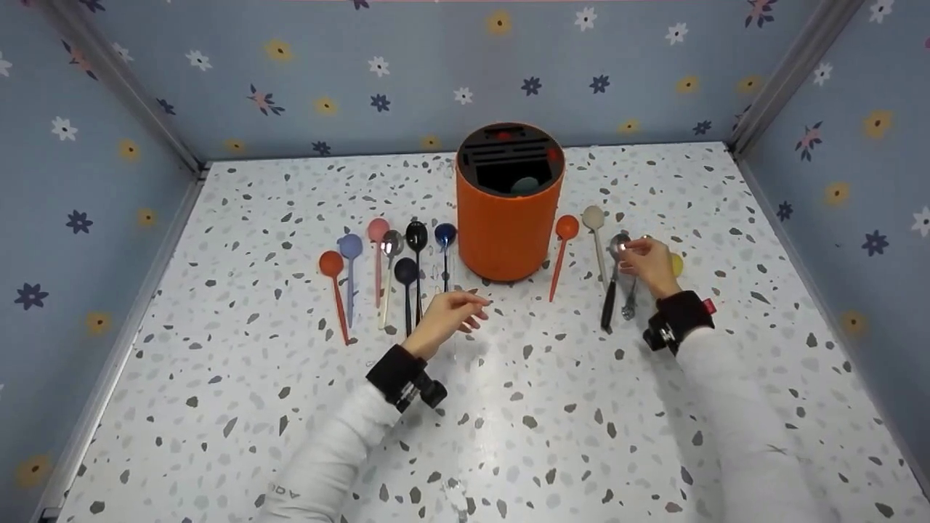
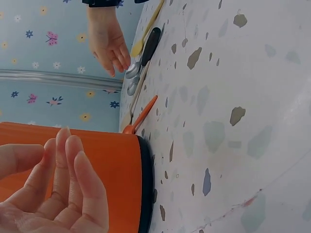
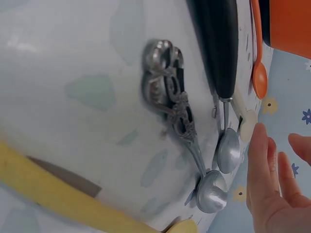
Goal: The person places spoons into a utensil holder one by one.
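My right hand (image 1: 649,265) hovers by the bowl of a black-handled metal spoon (image 1: 609,298), its fingers loosely bent and holding nothing. Beside that spoon lies an ornate silver spoon (image 3: 181,114), partly covered by the hand in the head view. A yellow spoon (image 1: 677,264) sits on the hand's other side. My left hand (image 1: 450,319) is over the table in front of the orange cylinder (image 1: 505,232), fingers relaxed with nothing between them. Near it lie a dark blue spoon (image 1: 445,234), a navy spoon (image 1: 406,272) and a black spoon (image 1: 416,236).
The cylinder's dark slotted top (image 1: 508,156) has a grey-green object (image 1: 525,185) in its opening. Right of it lie an orange spoon (image 1: 566,229) and a beige spoon (image 1: 593,218). Further left are a red spoon (image 1: 332,264), a lavender spoon (image 1: 351,247) and a pink spoon (image 1: 378,230).
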Available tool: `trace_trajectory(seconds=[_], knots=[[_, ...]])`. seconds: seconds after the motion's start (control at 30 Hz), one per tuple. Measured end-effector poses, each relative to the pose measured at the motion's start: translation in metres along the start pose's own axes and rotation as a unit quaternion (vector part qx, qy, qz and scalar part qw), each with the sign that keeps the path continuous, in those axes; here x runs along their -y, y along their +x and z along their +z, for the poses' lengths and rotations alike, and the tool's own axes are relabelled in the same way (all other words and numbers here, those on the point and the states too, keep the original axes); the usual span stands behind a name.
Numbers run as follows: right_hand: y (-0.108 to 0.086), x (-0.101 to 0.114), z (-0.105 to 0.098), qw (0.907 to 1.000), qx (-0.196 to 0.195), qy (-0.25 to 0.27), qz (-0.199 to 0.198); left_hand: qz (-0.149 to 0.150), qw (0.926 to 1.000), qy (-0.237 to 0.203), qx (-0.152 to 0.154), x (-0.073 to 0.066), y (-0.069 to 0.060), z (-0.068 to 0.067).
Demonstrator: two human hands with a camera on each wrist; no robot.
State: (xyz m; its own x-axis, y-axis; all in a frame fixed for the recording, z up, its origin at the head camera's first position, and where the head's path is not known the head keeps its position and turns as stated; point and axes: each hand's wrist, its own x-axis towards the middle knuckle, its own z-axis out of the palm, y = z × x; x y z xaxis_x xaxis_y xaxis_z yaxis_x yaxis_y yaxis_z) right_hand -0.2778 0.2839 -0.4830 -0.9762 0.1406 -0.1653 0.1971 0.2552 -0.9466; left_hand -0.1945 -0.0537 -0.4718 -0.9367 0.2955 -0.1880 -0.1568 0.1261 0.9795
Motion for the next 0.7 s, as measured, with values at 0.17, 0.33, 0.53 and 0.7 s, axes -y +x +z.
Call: trace_trajectory(seconds=[0.17, 0.33, 0.53, 0.7], knots=[[0.004, -0.013, 0.003, 0.9962, -0.022, -0.081, -0.022, -0.004, 1.0, 0.0, 0.002, 0.009, 0.002, 0.003], [0.003, -0.018, 0.007, 0.9905, -0.031, -0.134, -0.001, -0.015, 0.9999, 0.005, 0.001, 0.013, 0.001, 0.007], [0.005, -0.023, 0.011, 0.981, -0.054, -0.185, 0.025, -0.018, 0.9998, 0.001, 0.009, 0.016, 0.0, 0.01], [0.007, -0.025, 0.014, 0.9754, -0.067, -0.209, 0.017, -0.02, 0.9996, -0.003, 0.019, 0.018, 0.001, 0.011]])
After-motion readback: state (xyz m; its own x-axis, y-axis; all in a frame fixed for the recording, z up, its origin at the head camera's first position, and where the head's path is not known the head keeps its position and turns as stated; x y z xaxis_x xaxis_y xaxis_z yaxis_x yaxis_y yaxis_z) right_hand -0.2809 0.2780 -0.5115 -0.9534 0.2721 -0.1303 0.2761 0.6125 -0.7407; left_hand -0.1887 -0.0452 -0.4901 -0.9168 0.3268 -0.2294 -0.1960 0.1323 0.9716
